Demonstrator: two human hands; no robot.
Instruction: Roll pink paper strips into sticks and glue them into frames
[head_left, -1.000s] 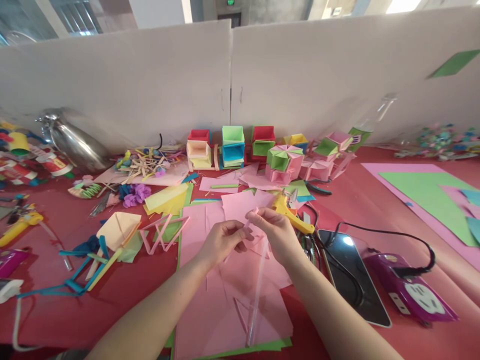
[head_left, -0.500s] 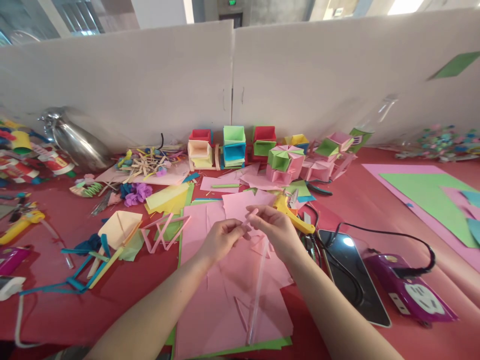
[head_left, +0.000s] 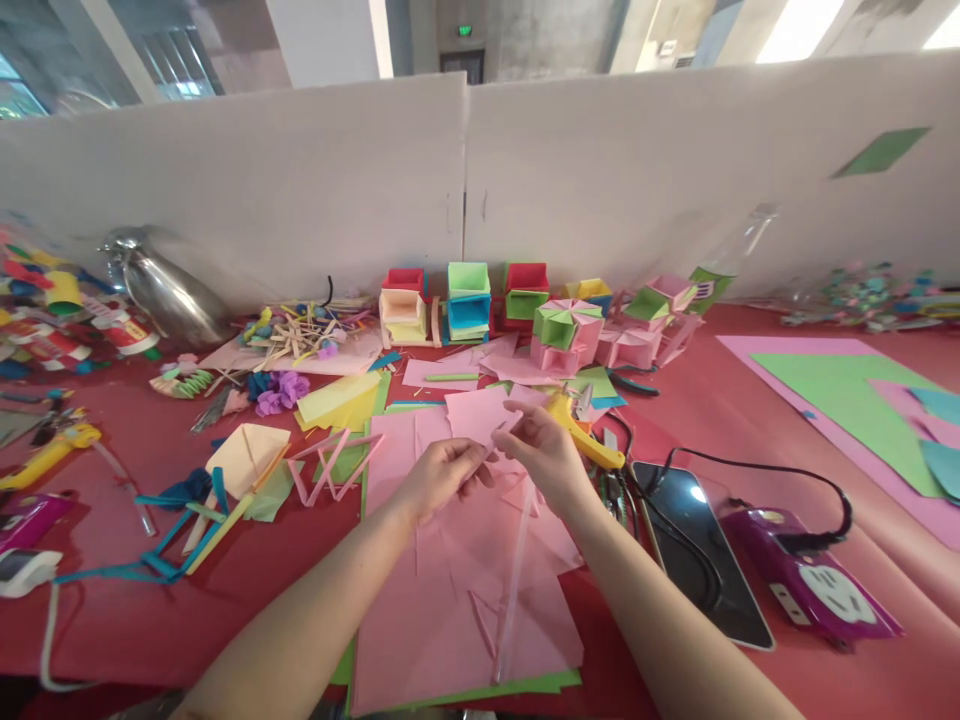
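Over a stack of pink paper sheets (head_left: pixel 420 630), both hands meet at a small folded piece of pink paper (head_left: pixel 492 447). My left hand (head_left: pixel 444 474) pinches its near end between thumb and fingers. Thumb and fingertips of my right hand (head_left: pixel 546 450) close on the other end; the fingers partly hide the piece. Below them a clear glue stick (head_left: pixel 516 575) lies on the sheets beside a thin folded pink strip (head_left: pixel 482 622). Just right of my right hand rests a yellow glue gun (head_left: pixel 581 432).
A black phone (head_left: pixel 694 550) with a cable across it and a purple power strip (head_left: pixel 817 575) lie to the right. Folded paper boxes (head_left: pixel 469 300) line the white partition (head_left: pixel 300 190). A steel jug (head_left: pixel 161 285) leans back left; blue paper strips (head_left: pixel 161 570) lie front left.
The view has tipped up slightly, so the scene sits a little lower. Both hands stay together at the pink piece, with small shifts of the fingers.
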